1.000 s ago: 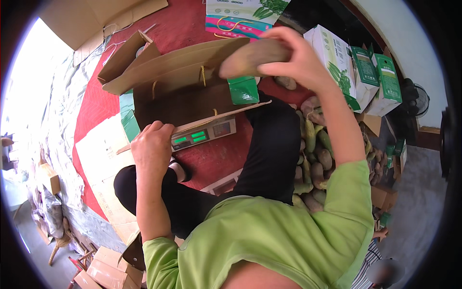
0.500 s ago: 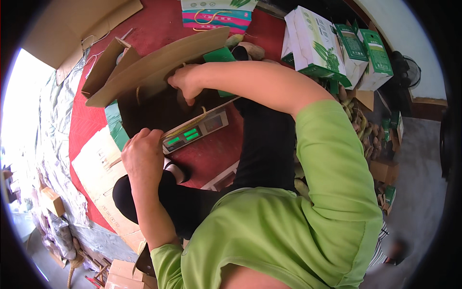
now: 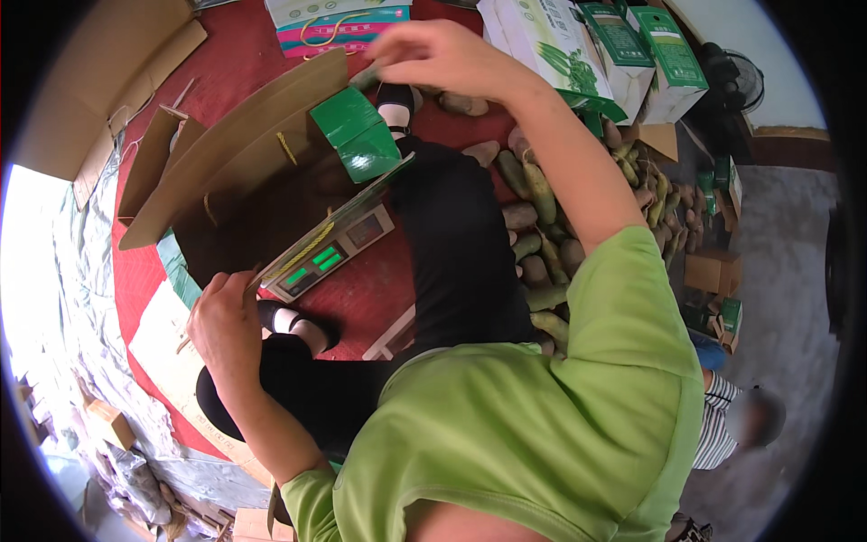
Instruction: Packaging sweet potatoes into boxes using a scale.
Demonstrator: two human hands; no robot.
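Observation:
An open carton (image 3: 239,167), brown inside with green end flaps and yellow rope handles, stands in front of me. My left hand (image 3: 226,325) is closed on the near left corner of its raised near wall. Just beyond that wall's lower edge is a digital scale (image 3: 327,258) with lit green displays. My right hand (image 3: 442,59) is lifted past the carton's far right end, fingers apart and loosely bent, with nothing seen in them. Below its fingertips lies a green radish-like root (image 3: 366,78), partly hidden by the hand and flap. The carton's dark inside hides its contents.
Several green and brownish roots (image 3: 539,192) are heaped to my right. White-and-green cartons (image 3: 551,54) stand behind them, near a black fan (image 3: 736,77). A pink-and-blue carton (image 3: 339,32) sits at the far side. Another person's striped sleeve (image 3: 718,420) shows at lower right.
My right hand has come out of the carton and moved up beyond its far right end. My left hand stays on the carton's edge. The view has shifted to the right.

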